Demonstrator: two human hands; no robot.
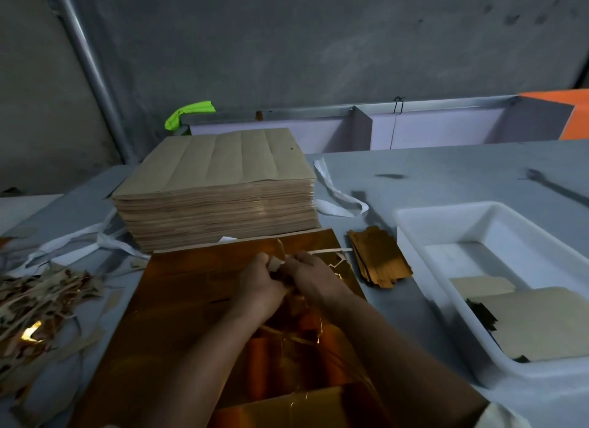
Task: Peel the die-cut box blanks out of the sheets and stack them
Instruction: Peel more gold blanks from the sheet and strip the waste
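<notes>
A shiny gold die-cut sheet (pixel 191 300) lies on the grey table in front of me. Over its upper right part my left hand (pixel 258 284) and my right hand (pixel 314 277) meet, both pinching a small torn piece of the gold card (pixel 276 263) whose pale back shows. A thin white strip (pixel 325 251) sticks out to the right from my right hand. A small stack of peeled gold blanks (pixel 379 258) lies just right of the sheet. Behind the sheet stands a tall pile of sheets (pixel 220 191), brown backs up.
A heap of torn waste strips (pixel 41 303) lies at the left. A white plastic tray (pixel 446 223) with brown card pieces stands at the right. White bands (pixel 338 195) lie near the pile. A grey wall and partitioned trough run behind the table.
</notes>
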